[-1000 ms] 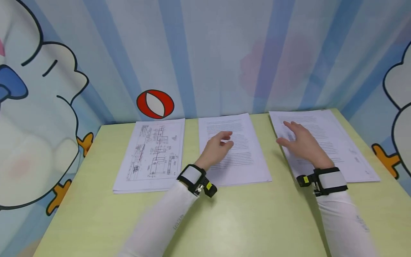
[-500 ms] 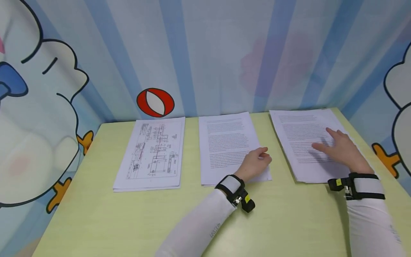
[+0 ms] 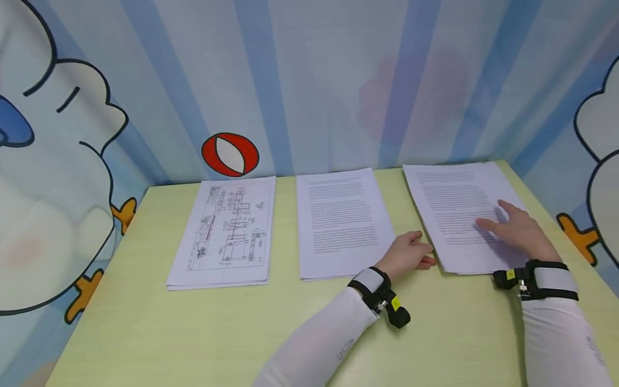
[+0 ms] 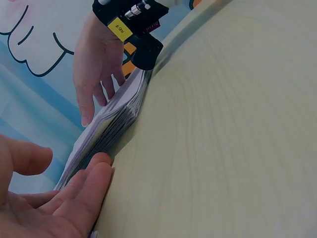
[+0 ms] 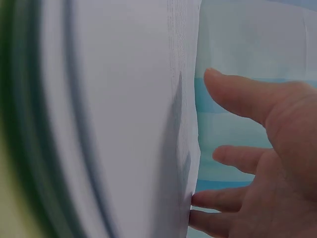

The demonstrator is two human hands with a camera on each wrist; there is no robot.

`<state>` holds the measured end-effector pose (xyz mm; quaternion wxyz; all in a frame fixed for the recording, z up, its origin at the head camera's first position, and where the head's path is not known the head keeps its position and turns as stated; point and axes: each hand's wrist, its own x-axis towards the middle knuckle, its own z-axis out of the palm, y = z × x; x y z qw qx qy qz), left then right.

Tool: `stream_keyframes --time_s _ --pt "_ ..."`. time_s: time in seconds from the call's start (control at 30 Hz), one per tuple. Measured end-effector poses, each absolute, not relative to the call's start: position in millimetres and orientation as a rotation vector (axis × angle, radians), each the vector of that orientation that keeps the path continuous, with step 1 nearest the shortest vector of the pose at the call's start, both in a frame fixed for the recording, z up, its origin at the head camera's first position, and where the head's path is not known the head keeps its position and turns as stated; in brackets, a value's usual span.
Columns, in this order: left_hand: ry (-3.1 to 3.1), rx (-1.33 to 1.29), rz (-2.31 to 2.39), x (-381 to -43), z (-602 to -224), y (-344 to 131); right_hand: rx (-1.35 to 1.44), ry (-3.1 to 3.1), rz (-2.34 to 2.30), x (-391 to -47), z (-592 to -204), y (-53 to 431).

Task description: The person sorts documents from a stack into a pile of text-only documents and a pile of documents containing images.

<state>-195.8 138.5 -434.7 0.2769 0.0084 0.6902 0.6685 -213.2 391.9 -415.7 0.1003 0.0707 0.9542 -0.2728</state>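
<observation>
The right-hand stack of printed paper point(image 3: 447, 209) lies on the table, slightly turned. My left hand point(image 3: 406, 253) is at this stack's left edge, near its front corner; in the left wrist view the fingers reach along the side of the sheets and the thumb stands apart. It holds nothing. My right hand point(image 3: 524, 231) is over the right part of the same stack, fingers spread, and in the right wrist view the lower fingertips point(image 5: 198, 199) appear to touch the top sheet. A middle stack of text pages point(image 3: 340, 215) lies just left of my left hand.
At the left lies a stack with a technical drawing point(image 3: 222, 231) on top. All stacks rest on a pale yellow-green table point(image 3: 203, 333). A blue striped curtain point(image 3: 329, 91) with cartoon figures stands behind and at the sides.
My left hand has moved right and toward me, from over the middle stack to the right stack's left edge. My right hand has moved right and nearer over its stack, then barely moved.
</observation>
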Motion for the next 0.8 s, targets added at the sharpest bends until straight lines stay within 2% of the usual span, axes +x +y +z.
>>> stream_keyframes --time_s 0.5,0.8 --pt "1.782 0.003 1.937 -201 -440 147 0.104 2.817 -0.849 -220 -419 360" --pt "2.04 0.048 1.896 -208 -443 134 0.072 2.825 -1.001 -222 -414 345"
